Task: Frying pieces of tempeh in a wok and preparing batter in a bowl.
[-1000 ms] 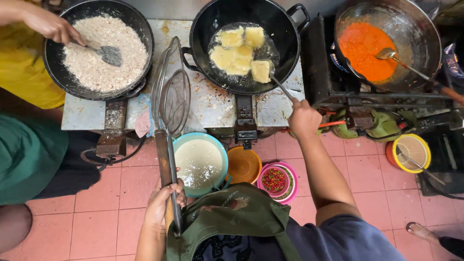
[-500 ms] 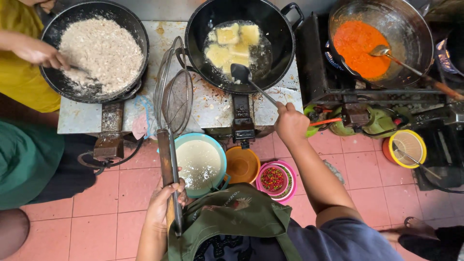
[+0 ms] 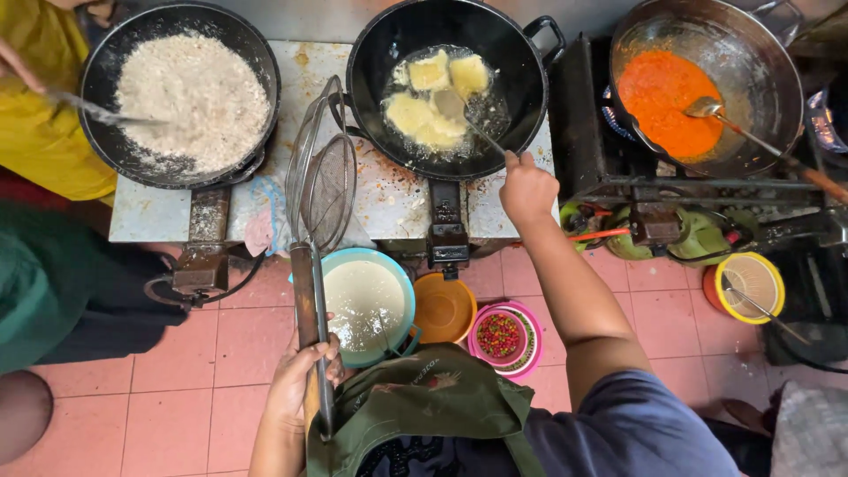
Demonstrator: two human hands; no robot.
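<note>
My right hand (image 3: 527, 188) grips the handle of a metal spatula (image 3: 459, 113) whose blade rests among yellow battered pieces (image 3: 426, 104) frying in oil in the middle black wok (image 3: 521, 66). My left hand (image 3: 305, 382) holds the wooden handle of a wire mesh skimmer (image 3: 321, 184), which points up over the stove top between the left and middle woks. A teal bowl of pale batter (image 3: 364, 303) sits on the floor just right of that hand.
Another person's hand (image 3: 16, 66) stirs white rice in the left black wok (image 3: 185, 93). A steel wok of orange sauce (image 3: 676, 93) with a ladle stands at the right. An orange bowl (image 3: 443, 307), a pink bowl of chillies (image 3: 503, 336) and a yellow bowl (image 3: 749, 284) lie on the pink tiled floor.
My right hand moved left and forward, bringing the spatula from the wok's near rim into the frying pieces. The other person's hand drew back to the left. My left hand stayed still.
</note>
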